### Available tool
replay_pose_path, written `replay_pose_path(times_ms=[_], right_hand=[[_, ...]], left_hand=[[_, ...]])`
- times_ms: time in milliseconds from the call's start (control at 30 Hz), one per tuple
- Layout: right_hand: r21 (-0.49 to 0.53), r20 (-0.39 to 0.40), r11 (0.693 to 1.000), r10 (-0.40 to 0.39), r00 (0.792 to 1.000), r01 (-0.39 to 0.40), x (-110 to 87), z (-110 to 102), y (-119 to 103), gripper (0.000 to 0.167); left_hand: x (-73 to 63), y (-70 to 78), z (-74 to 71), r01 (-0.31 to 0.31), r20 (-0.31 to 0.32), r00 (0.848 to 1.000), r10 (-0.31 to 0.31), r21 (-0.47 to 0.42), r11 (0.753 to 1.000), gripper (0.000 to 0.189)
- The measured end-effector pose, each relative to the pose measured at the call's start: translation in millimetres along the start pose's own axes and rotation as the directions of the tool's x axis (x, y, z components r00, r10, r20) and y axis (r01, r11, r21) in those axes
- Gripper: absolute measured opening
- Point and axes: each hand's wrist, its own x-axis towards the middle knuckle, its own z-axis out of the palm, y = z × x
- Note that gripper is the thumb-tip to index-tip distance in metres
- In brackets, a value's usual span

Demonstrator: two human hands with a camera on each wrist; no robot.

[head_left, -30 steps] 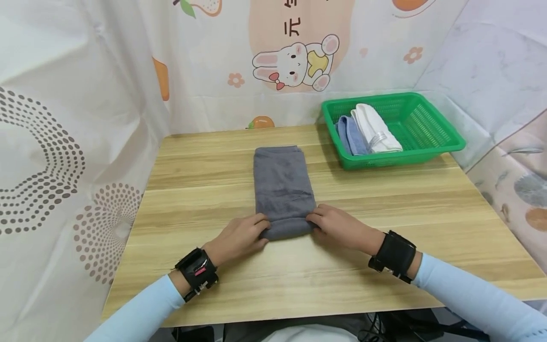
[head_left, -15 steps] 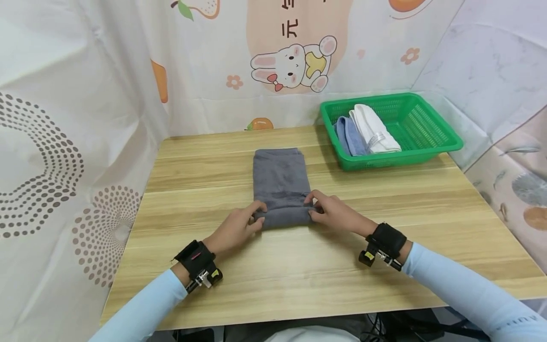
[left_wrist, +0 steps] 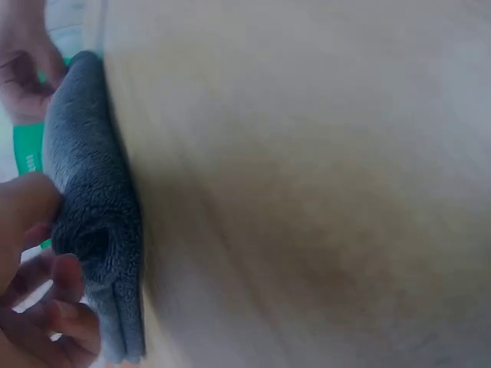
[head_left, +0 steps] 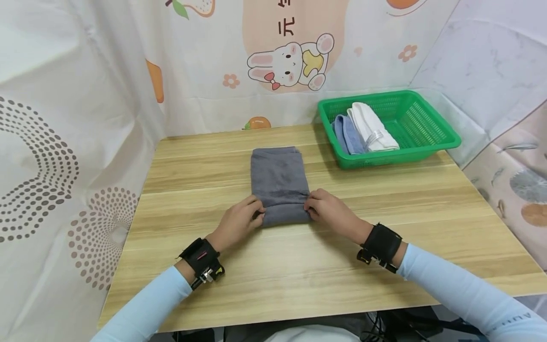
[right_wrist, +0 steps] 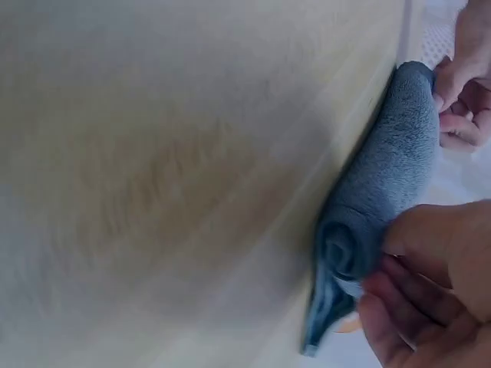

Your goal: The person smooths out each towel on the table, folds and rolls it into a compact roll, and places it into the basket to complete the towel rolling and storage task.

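Observation:
A grey towel (head_left: pixel 279 173) lies on the table, its near end rolled up into a thick tube. At the roll's left end, my left hand (head_left: pixel 238 221) pinches the cloth with thumb and bent fingers. The opposite end is pinched by my right hand (head_left: pixel 335 214), fingers curled in at the side. In the left wrist view, the spiral end of the towel roll (left_wrist: pixel 96 230) shows beside my left thumb. The right wrist view shows the coiled other end of the roll (right_wrist: pixel 341 249) against my right hand (right_wrist: pixel 437 284), with flat layers beneath.
A green plastic basket (head_left: pixel 431 147) stands at the table's back right, holding a folded blue towel (head_left: pixel 348 135) and a white towel (head_left: pixel 372 128). Printed curtains (head_left: pixel 205 107) border the wooden table (head_left: pixel 205 166) at the back and left.
The rolled near end has moved slightly away from the table's front edge, and the flat part is shorter. Both hands moved with it; their fingers spread at the roll, then closed in again.

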Motion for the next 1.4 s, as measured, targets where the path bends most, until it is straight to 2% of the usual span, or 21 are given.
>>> replay_pose_path(times_ms=[100,167,233,267,367,433,567,700,800,867,933,1033,1133,1200,1300,1400], right_hand=[[-0.063,0.016,0.995,-0.080,0.997,0.081,-0.9,-2,-4,0.008],[-0.135,0.041,0.984,-0.116,0.992,0.121,-2.3,-3,-7,0.020],[-0.221,0.073,0.961,-0.152,0.986,0.164,-3.8,-4,-9,0.035],[-0.265,0.091,0.947,-0.165,0.982,0.183,-4.4,-4,-10,0.037],[-0.353,0.122,0.910,-0.187,0.975,0.219,-5.6,-3,-11,0.033],[-0.367,0.117,0.905,-0.183,0.976,0.214,-5.0,-2,-10,0.029],[-0.328,0.065,0.927,-0.167,0.984,0.180,-2.5,3,-4,0.025],[-0.215,0.034,0.970,-0.109,0.993,0.114,-0.8,6,5,0.024],[-0.068,0.066,0.997,-0.017,0.998,0.021,1.4,5,12,0.025],[0.050,0.120,0.997,0.057,0.991,-0.064,3.7,2,17,0.026],[0.183,0.185,0.969,0.129,0.974,-0.163,6.1,-1,20,0.025],[0.355,0.275,0.882,0.218,0.936,-0.310,8.3,-4,25,0.025],[0.444,0.314,0.799,0.285,0.905,-0.406,10.3,-6,30,0.027],[0.461,0.326,0.769,0.318,0.890,-0.444,12.1,-8,32,0.030],[0.463,0.336,0.741,0.362,0.870,-0.487,16.0,-10,34,0.032],[0.458,0.344,0.726,0.387,0.856,-0.513,19.6,-12,34,0.029]], left_hand=[[-2.8,-0.1,1.2,-0.071,-0.023,0.997,0.073,0.071,0.995,0.011],[-4.5,0.2,-0.3,-0.095,-0.009,0.995,0.096,0.110,0.989,0.013],[-6.4,0.6,-2.5,-0.104,0.028,0.994,0.101,0.147,0.984,0.019],[-6.9,1.2,-3.8,-0.108,0.055,0.993,0.101,0.162,0.981,0.025],[-7.5,3.0,-6.2,-0.111,0.117,0.989,0.089,0.194,0.975,0.042],[-7.1,3.4,-5.9,-0.106,0.138,0.987,0.079,0.203,0.973,0.046],[-5.8,0.5,-3.6,-0.082,0.137,0.989,0.057,0.186,0.979,0.041],[-3.8,-6.1,-2.2,-0.040,0.135,0.991,0.025,0.109,0.993,0.035],[-1.7,-11.8,-2.7,0.035,0.150,0.988,-0.036,0.006,0.999,0.034],[-0.6,-16.0,-3.1,0.100,0.164,0.983,-0.086,-0.081,0.992,0.033],[0.1,-19.8,-2.8,0.158,0.173,0.977,-0.128,-0.170,0.973,0.029],[1.1,-23.8,-2.9,0.217,0.189,0.968,-0.167,-0.281,0.935,0.022],[4.5,-26.1,-5.4,0.258,0.205,0.959,-0.195,-0.348,0.902,0.016],[7.6,-28.3,-7.3,0.279,0.202,0.955,-0.216,-0.372,0.885,0.014],[11.7,-30.4,-8.6,0.267,0.143,0.963,-0.230,-0.353,0.897,0.009],[15.3,-29.2,-7.3,0.191,0.061,0.981,-0.182,-0.276,0.942,0.006]])
